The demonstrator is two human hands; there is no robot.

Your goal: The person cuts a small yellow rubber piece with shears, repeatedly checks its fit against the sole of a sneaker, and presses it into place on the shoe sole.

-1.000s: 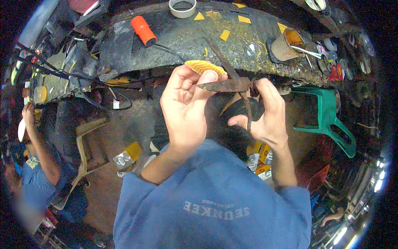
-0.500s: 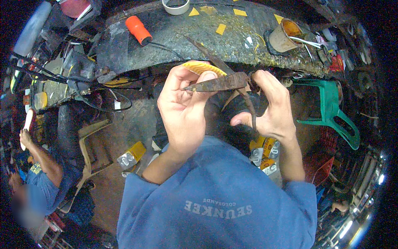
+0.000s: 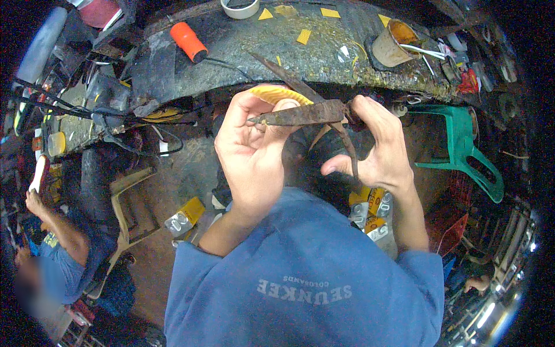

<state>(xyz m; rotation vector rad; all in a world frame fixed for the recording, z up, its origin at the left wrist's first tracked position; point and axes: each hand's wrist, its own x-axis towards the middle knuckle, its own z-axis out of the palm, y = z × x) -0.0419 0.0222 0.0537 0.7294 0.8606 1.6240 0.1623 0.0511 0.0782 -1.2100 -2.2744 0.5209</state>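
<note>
My left hand [image 3: 252, 156] is closed, pinching a curved, ribbed yellow piece [image 3: 278, 93] of sheet between thumb and fingers. In my right hand [image 3: 384, 147] are the handles of large, dark, rusty scissors [image 3: 309, 114]. The blades stand apart: one points up-left toward the bench, while the other lies across the left palm and thumb. The yellow piece sits in the gap between the blades, near the pivot. My right thumb is behind the lower handle; the right fingers curl round the other handle and partly hide it.
The worn bench [image 3: 231, 66] ahead bears an orange-handled corded tool [image 3: 186, 40], a tape roll [image 3: 240, 8], yellow scraps [image 3: 303, 37] and a stained pot [image 3: 392, 45]. A green plastic chair [image 3: 457, 139] stands right. Yellow boxes [image 3: 191, 211] lie below. At left, another person's hand [image 3: 36, 202] holds a pale piece.
My hands keep almost the same pose, with the scissors still spread around the yellow piece. The left hand has shifted very slightly left. The view has moved a little.
</note>
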